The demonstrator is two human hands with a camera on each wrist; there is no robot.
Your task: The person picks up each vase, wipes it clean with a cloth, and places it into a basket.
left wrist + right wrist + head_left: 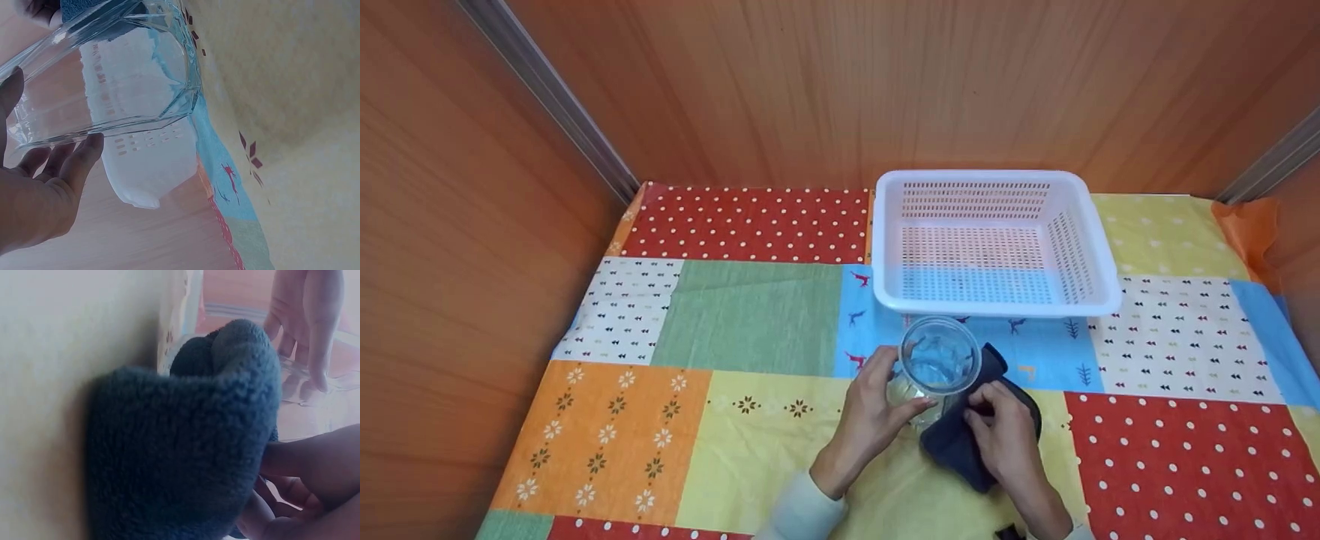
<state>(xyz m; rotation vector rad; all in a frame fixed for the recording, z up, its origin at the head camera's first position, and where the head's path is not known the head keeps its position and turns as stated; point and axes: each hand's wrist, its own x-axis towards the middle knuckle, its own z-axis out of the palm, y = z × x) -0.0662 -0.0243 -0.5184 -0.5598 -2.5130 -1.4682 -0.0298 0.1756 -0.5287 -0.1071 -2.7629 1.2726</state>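
Tilted over the cloth-covered table is a clear glass jar [939,358], its round mouth facing up toward the head camera. My left hand [867,414] grips the jar from its left side, thumb across the near side. In the left wrist view the glass jar [140,121] has angular, faceted walls toward its base, and the fingers [81,163] press along its side. A dark blue-grey fuzzy towel [180,461] hangs from my right hand [1006,435], pinched between thumb and fingers. Part of the towel lies against the jar's right side in the head view.
A white perforated plastic basket [997,309] stands just beyond the jar, near the wooden back wall [810,97]. A patchwork tablecloth [750,315] covers the table. Wooden panels [472,247] rise at both sides. A small black object [1009,532] lies by the right wrist.
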